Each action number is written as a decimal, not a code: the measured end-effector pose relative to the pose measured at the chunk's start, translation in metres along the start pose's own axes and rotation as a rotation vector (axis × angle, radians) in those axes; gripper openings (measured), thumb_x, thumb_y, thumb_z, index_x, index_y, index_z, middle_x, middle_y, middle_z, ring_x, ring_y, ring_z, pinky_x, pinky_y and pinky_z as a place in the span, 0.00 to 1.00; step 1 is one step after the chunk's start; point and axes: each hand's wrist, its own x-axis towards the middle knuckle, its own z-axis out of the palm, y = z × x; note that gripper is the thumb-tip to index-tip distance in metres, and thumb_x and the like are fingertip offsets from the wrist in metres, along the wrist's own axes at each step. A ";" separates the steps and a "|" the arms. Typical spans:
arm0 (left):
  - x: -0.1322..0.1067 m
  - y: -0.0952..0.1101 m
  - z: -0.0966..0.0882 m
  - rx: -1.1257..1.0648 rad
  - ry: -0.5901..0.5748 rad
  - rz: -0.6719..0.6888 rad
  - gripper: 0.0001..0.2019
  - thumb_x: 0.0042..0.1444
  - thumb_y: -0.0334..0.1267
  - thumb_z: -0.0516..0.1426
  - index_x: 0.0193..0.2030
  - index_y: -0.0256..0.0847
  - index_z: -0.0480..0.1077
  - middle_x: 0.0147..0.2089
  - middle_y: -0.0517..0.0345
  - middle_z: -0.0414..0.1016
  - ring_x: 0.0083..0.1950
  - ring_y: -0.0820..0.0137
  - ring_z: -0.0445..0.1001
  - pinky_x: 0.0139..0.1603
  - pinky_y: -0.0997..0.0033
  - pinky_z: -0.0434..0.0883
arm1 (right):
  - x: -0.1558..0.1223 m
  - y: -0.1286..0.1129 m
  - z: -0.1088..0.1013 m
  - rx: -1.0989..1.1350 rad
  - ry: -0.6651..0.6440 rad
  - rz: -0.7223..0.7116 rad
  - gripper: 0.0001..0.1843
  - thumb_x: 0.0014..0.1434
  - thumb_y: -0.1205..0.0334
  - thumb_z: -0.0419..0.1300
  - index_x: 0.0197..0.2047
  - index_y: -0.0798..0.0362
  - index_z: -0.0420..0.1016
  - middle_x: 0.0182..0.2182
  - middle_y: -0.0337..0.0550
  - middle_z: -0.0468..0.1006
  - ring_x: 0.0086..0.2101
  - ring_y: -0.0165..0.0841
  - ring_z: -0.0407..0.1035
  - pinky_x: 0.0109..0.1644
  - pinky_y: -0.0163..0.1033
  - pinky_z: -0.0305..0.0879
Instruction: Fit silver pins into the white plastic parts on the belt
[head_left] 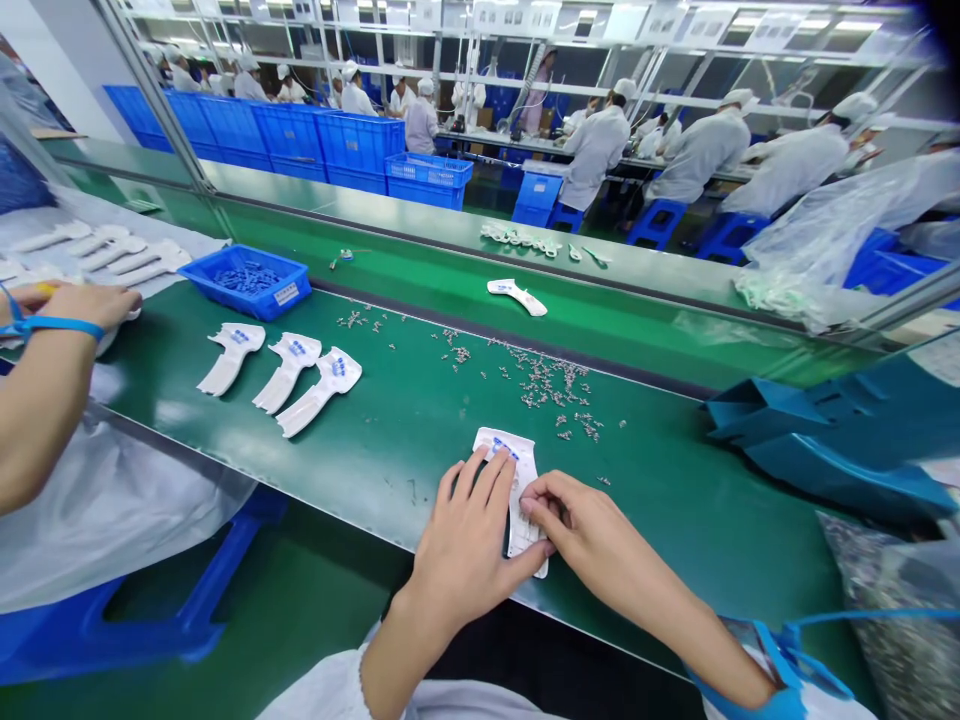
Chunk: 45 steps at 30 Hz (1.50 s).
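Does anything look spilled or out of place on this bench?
Possibly the small metal pieces: they lie scattered loose across the green bench beyond the white part under the left hand, whereas the blue pieces sit in a tray. That may be deliberate, though.

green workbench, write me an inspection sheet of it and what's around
surface: green workbench, glossy, reflecting light
job's things: white part near the front edge; three similar parts to the left
clutter: small metal pieces strewn loosely; blue tray of blue pieces
hands: left hand spread over the white part; right hand at its right side, grip hidden
cables: nothing seen on the workbench
surroundings: co-worker's arm at left; blue crates and people beyond
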 end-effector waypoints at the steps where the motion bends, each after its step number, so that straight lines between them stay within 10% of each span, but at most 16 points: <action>1: 0.000 0.000 0.000 0.000 -0.002 -0.003 0.36 0.61 0.55 0.57 0.69 0.35 0.56 0.71 0.43 0.59 0.73 0.50 0.54 0.67 0.46 0.59 | -0.001 0.000 0.000 0.009 -0.002 0.006 0.12 0.69 0.57 0.50 0.37 0.49 0.71 0.31 0.39 0.75 0.31 0.35 0.70 0.36 0.40 0.62; 45: 0.000 -0.001 0.001 -0.011 -0.006 -0.005 0.38 0.60 0.56 0.57 0.70 0.34 0.55 0.72 0.44 0.58 0.73 0.49 0.54 0.67 0.45 0.58 | 0.006 -0.009 -0.010 -0.282 -0.094 0.016 0.09 0.68 0.62 0.50 0.34 0.49 0.65 0.35 0.44 0.75 0.37 0.40 0.69 0.39 0.42 0.60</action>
